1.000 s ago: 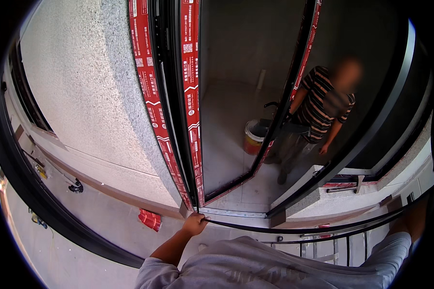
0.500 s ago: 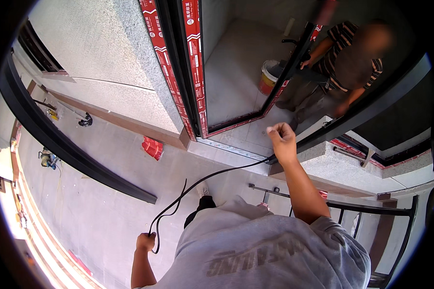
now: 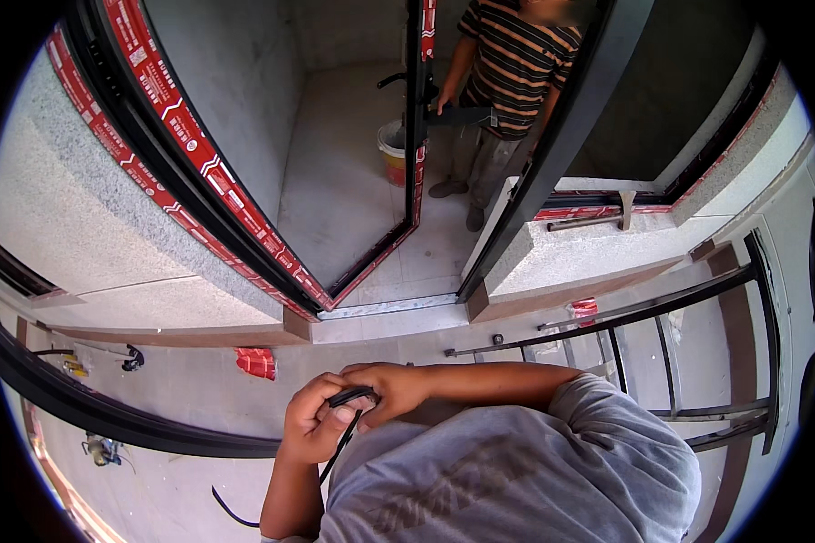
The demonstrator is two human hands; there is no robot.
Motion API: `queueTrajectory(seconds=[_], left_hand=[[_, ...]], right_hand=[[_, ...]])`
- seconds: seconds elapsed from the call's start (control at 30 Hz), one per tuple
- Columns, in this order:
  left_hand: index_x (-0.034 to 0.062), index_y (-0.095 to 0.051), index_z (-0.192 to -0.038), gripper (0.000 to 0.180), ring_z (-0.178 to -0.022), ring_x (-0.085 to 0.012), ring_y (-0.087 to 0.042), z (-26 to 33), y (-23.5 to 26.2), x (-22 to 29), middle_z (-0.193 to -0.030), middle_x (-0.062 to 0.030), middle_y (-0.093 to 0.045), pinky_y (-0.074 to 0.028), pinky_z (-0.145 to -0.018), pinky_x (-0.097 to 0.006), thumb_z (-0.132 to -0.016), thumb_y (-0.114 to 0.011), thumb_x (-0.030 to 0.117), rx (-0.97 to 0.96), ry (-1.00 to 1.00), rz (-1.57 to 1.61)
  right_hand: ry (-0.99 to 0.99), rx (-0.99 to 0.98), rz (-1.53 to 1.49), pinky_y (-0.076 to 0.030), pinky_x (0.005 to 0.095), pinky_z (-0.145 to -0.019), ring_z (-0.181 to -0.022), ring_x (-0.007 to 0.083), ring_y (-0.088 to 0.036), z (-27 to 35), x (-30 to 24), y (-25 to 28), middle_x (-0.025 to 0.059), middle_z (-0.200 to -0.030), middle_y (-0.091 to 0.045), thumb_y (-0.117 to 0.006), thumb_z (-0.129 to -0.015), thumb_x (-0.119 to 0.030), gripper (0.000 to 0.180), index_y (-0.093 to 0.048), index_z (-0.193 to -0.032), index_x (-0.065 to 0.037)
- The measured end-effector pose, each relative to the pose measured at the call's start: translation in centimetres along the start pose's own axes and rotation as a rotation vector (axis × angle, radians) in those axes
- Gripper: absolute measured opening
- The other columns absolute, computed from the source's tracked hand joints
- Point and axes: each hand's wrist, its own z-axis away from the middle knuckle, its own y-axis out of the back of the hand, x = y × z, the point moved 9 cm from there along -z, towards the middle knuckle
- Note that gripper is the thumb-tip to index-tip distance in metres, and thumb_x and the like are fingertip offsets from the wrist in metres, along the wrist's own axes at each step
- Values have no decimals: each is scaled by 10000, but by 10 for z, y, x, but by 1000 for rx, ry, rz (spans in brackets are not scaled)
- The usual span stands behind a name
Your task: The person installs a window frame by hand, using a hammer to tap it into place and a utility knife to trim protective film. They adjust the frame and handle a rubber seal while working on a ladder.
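Both hands meet at the person's chest — the left hand (image 3: 315,423) and right hand (image 3: 391,389) each pinched shut on a thin black strip (image 3: 339,436), which trails down to the near left. Farther off, another person (striped shirt) (image 3: 514,63) stands behind the open door frame (image 3: 415,136).

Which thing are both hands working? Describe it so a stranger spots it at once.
Start at the open black-framed door with red tape. Directly below, the left hand and right hand meet before the grey shirt. Between them runs a thin black strip, trailing down towards the floor, the only flexible black line there.
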Motion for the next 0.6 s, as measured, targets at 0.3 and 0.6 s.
queueTrajectory(seconds=[0.3,0.6], left_hand=[[54,-514,-1158,290,-962,-190,-610,-81,126,48,-1063,-72,-589,-555,-727,-356,-1105,-585,330,208,-370,380],[86,-580,-1020,174,-828,-132,-646,-173,182,-101,-875,-21,-631,-508,-658,-282,-1081,-585,250,341,181,42]], right_hand=[[-775,352,611,-547,527,-801,-889,437,-704,150,178,122,216,-869,-723,-654,-893,-328,283,-711,-945,-56],[-687,1230,-258,-343,285,-485,-547,95,-508,278,60,188,20,-699,-601,-759,-951,-172,187,-638,-857,-65]])
